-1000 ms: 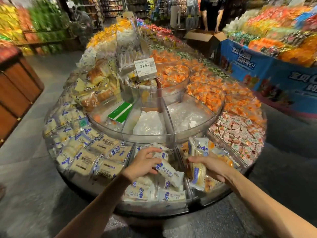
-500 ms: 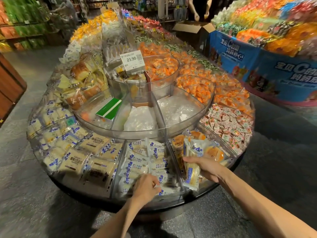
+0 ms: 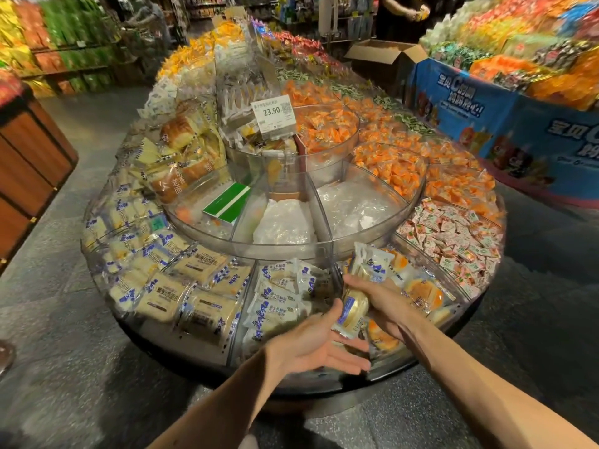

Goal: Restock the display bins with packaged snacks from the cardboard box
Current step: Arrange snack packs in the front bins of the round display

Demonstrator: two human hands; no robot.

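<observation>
Grey speckled stone floor (image 3: 64, 367) runs under and around a round, tiered stand of clear display bins (image 3: 356, 241). Over its near edge the left hand (image 3: 319, 346) lies palm up with fingers spread and straight, holding nothing, its thumb just beside a packaged bun (image 3: 351, 311). The right hand (image 3: 387, 304) curls its fingers round that blue-labelled bun, above the near right bin of the lowest tier, where orange-topped buns (image 3: 421, 291) lie. The neighbouring low bins hold white-and-blue packets (image 3: 278, 296) to the left and small pink-and-white packets (image 3: 453, 241) to the right. The middle tier carries crumpled clear plastic bags (image 3: 282, 222) and a green box (image 3: 228, 204). Higher up sit orange packets (image 3: 327, 129) beside a price card (image 3: 274, 113) reading 23.90. A wooden stand (image 3: 29, 163) flanks the left side, and a second display with a blue banner (image 3: 505, 118) stands to the right. Further back, an open cardboard box (image 3: 385, 58) sits beside the banner, a person (image 3: 405, 14) is just beyond it, and stocked shelves (image 3: 64, 43) fill the far left
</observation>
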